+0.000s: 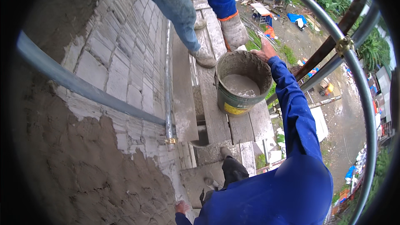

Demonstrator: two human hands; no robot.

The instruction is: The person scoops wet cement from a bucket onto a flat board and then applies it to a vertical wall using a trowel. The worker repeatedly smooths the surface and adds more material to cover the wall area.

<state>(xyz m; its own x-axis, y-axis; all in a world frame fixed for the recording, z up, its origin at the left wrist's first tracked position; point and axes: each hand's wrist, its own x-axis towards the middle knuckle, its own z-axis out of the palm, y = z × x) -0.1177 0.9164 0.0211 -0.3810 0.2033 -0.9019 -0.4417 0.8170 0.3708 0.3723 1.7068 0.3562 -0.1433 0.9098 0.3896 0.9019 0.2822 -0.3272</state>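
Observation:
A dark green bucket (243, 106) with a yellow patch stands on the scaffold planks, crusted with mortar and partly filled with wet grey mix (239, 85). My right hand (265, 51), bare at the end of a blue sleeve, reaches its far right rim with the fingers spread apart. A co-worker's hand in a dirty knitted glove (234, 32) with an orange cuff is at the rim's far side; its grip is partly hidden. Low in the view, my left hand (181, 207) is beside the wall's edge, too small and partly hidden to read its fingers.
Mortar-smeared planks (214, 104) with gaps form the walkway. The co-worker's shoe (203, 58) is just beyond the bucket. On the left rises a block wall (118, 64), partly covered in wet plaster (91, 162). Scaffold pipes (367, 100) curve along the right, above the ground far below.

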